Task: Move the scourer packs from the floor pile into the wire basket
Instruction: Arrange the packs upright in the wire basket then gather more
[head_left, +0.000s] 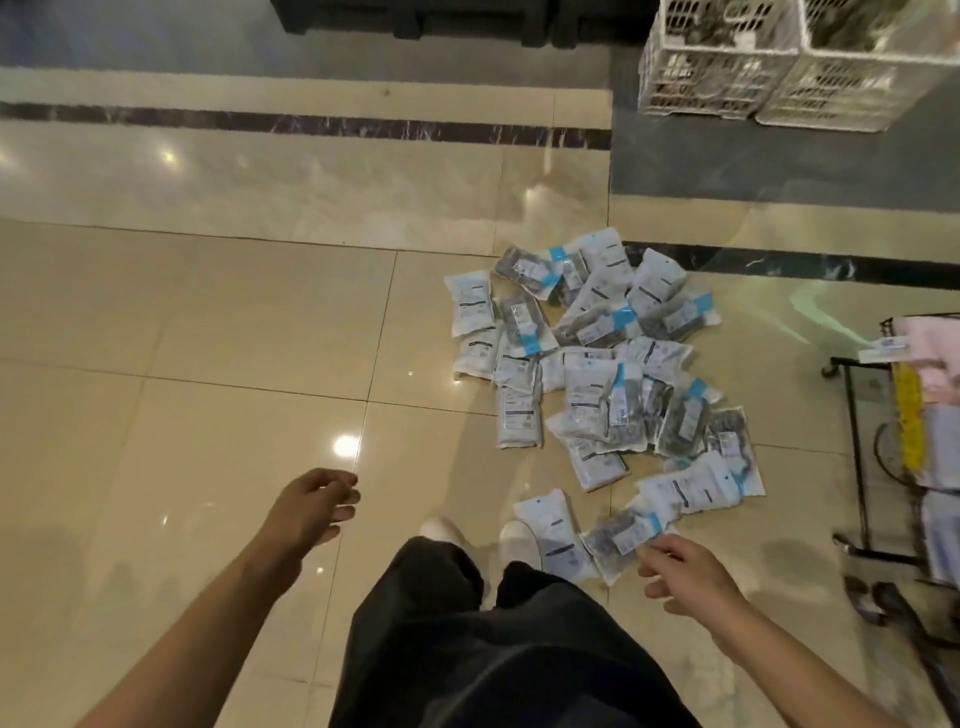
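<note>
Dozens of scourer packs lie in a loose, overlapping pile on the tiled floor, ahead and to the right of the person's white shoes. Both hands hold nothing: the left hand hangs with fingers loosely curled well left of the pile, and the right hand hovers, fingers relaxed, just over the nearest pack. That pack lies flat, its long axis running diagonally from near-left to far-right, blue band toward the far end. A good pick would probably mean crouching and gathering several overlapping packs across their short width, since the slick film may slide. A black wire basket stands at the right edge, near the pile.
</note>
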